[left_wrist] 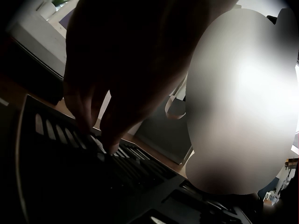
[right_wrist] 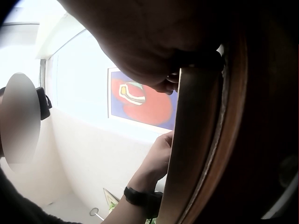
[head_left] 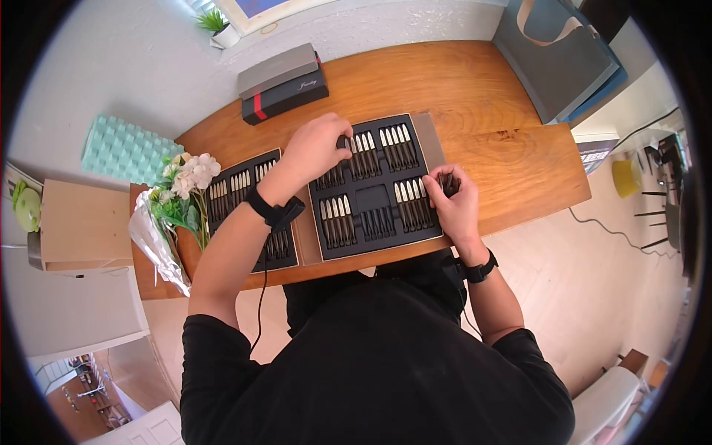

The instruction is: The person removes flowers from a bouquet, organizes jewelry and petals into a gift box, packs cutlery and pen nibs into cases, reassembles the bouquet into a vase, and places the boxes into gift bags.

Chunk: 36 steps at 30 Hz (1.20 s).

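Note:
A cutlery case lies open on the table, its black right tray point(head_left: 372, 199) filled with rows of table knives point(head_left: 338, 220) with pale blades and dark brown handles. My left hand point(head_left: 317, 148) reaches over the top row and pinches a dark-handled knife point(head_left: 343, 142) between thumb and fingers. In the left wrist view its fingertips point(left_wrist: 112, 147) are down among the blades. At the tray's right edge, my right hand point(head_left: 456, 204) grips several dark-handled pieces point(head_left: 448, 182), mostly hidden by the fingers. The left forearm covers part of the left tray point(head_left: 288, 261).
A grey and black box with a red band point(head_left: 289, 93) stands behind the case. Flowers point(head_left: 194, 172) and crumpled foil point(head_left: 157, 241) are at the left, near a teal textured block point(head_left: 130, 148). A grey paper bag point(head_left: 552, 67) stands at the back right. Bare wood point(head_left: 519, 167) lies right of the case.

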Tool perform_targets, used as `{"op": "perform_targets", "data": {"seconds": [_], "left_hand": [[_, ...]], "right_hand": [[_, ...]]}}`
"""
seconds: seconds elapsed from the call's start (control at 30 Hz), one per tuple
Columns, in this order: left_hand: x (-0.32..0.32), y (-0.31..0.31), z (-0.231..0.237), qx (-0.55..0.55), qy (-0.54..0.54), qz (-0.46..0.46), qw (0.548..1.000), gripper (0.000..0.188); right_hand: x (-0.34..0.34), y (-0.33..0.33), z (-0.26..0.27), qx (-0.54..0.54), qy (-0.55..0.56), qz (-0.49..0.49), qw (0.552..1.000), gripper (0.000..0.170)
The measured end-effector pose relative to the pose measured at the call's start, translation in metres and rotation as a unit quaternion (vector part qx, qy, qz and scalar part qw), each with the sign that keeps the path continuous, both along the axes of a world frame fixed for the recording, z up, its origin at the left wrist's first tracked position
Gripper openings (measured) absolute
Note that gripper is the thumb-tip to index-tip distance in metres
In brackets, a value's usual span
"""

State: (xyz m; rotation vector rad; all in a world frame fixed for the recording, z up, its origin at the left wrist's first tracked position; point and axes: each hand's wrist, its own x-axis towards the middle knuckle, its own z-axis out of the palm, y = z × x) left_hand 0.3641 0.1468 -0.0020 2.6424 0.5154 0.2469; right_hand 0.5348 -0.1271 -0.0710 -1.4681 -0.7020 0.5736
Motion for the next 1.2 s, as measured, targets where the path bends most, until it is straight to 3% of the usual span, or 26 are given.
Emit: {"op": "perform_targets", "data": {"seconds": [0.03,0.13,0.33,0.43,0.63,0.97,1.07,1.13,1.2], "left_hand": [[-0.002,-0.004,0.0,0.045,-0.016,0.009,0.999,0.028],[-0.007,-0.008,0.002,0.023,0.001,0.04,0.999,0.033],[-0.01,-0.009,0.0,0.031,0.015,0.015,0.999,0.04],[-0.008,-0.012,0.005,0.003,0.057,0.032,0.998,0.041],[-0.01,-0.009,-0.014,0.053,0.018,0.009,0.998,0.044],[-0.014,-0.013,-0.001,0.06,0.022,0.011,0.998,0.044],[-0.021,-0.029,0.013,0.054,-0.044,0.017,0.997,0.042],[-0.031,-0.053,0.03,0.016,-0.076,0.032,0.996,0.036],[-0.046,-0.079,0.039,-0.015,-0.105,0.024,0.994,0.033]], "right_hand": [[0.0,0.0,0.0,-0.001,-0.002,0.002,1.0,0.01],[0.0,0.0,0.0,-0.003,0.004,0.0,1.0,0.01],[-0.001,0.0,0.002,-0.009,0.001,0.0,1.0,0.011],[-0.001,0.001,0.002,-0.009,0.002,-0.002,1.0,0.011],[0.0,0.0,0.002,-0.013,-0.005,-0.003,1.0,0.011],[0.0,0.001,0.001,-0.006,-0.01,-0.006,1.0,0.011],[0.003,-0.002,-0.003,0.008,0.007,-0.013,1.0,0.01],[0.007,-0.005,-0.001,0.057,0.128,-0.035,0.99,0.011],[0.009,-0.012,0.018,0.076,0.176,-0.039,0.981,0.011]]}}
